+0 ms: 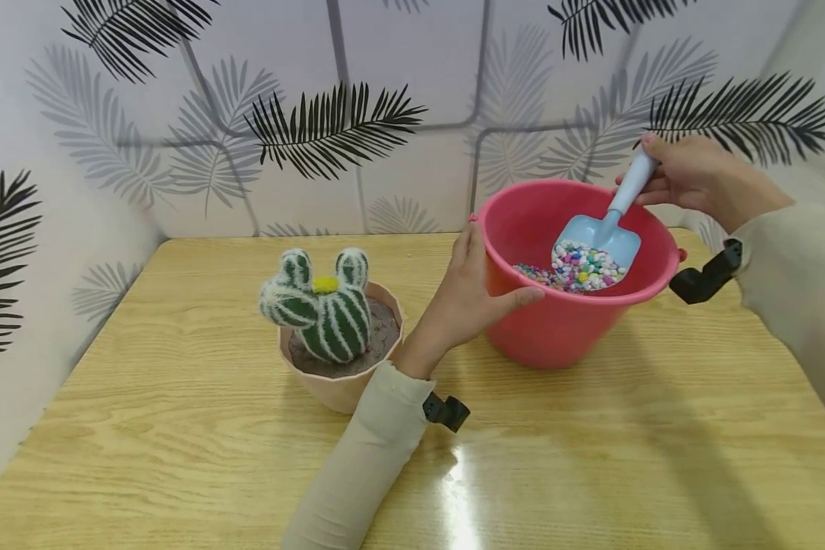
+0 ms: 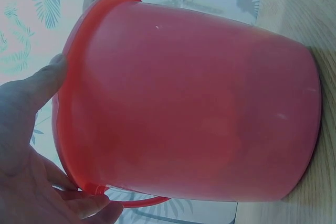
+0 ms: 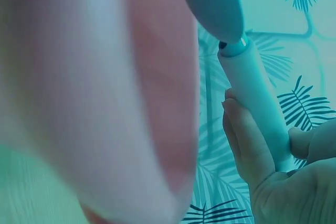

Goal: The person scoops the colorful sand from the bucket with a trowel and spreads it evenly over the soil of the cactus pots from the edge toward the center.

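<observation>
A red bucket (image 1: 553, 328) stands on the wooden table, a little tilted. Against its left side lies my left hand (image 1: 464, 294), thumb stretched along the front below the rim and fingers spread toward the handle lug (image 2: 94, 188). My right hand (image 1: 701, 177) grips the pale handle of a light blue toy shovel (image 1: 622, 244) over the bucket's back right rim. Small multicoloured pebbles (image 1: 587, 267) fill the shovel's blade, which points down inside the bucket. More small coloured grains (image 1: 532, 273) show beneath it. In the right wrist view, fingers and thumb close around the shovel handle (image 3: 260, 103).
A green knitted cactus (image 1: 337, 325) with a yellow top sits in a peach pot (image 1: 340, 393) left of the bucket, beside my left wrist. Behind the table (image 1: 199, 451) rises a wall (image 1: 412, 183) with leaf patterns. Black wrist cameras (image 1: 447, 412) sit on both sleeves.
</observation>
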`<state>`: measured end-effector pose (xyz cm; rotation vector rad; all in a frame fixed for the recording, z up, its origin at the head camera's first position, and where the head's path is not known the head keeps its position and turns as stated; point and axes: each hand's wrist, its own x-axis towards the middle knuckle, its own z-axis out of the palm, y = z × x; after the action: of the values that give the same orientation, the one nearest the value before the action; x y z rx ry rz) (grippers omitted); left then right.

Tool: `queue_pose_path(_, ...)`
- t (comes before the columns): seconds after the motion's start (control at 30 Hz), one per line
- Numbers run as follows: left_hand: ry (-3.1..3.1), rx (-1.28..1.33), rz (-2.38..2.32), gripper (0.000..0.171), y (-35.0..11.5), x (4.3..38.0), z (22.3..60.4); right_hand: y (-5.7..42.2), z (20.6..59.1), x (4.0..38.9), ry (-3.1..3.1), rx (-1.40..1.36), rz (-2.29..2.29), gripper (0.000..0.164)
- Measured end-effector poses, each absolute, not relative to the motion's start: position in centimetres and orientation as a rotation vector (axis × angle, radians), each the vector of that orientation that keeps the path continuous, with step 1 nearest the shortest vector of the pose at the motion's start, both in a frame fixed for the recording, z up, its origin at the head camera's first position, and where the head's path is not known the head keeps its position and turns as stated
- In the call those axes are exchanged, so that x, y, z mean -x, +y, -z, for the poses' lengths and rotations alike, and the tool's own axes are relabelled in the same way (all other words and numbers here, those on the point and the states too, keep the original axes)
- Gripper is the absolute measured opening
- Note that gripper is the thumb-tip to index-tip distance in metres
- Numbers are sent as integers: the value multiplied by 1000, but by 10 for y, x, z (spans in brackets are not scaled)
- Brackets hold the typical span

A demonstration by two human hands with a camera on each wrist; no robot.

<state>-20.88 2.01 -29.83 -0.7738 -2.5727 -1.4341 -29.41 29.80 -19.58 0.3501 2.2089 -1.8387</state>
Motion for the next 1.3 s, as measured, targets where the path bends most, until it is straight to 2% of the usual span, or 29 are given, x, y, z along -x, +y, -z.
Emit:
queue_pose_path(0.73, -2560, 708, 1460, 99, 22, 198, 298, 290, 184, 309, 2111, -411, 1957, 41)
queue_pose_path(1.07, -2509, 752, 1506, 82, 14, 186, 299, 273, 183, 316, 2163, -453, 1938, 40)
queue_pose_path(1.3, -2558, 742, 1436, 79, 9, 180, 296, 261, 185, 320, 2142, -439, 1958, 37)
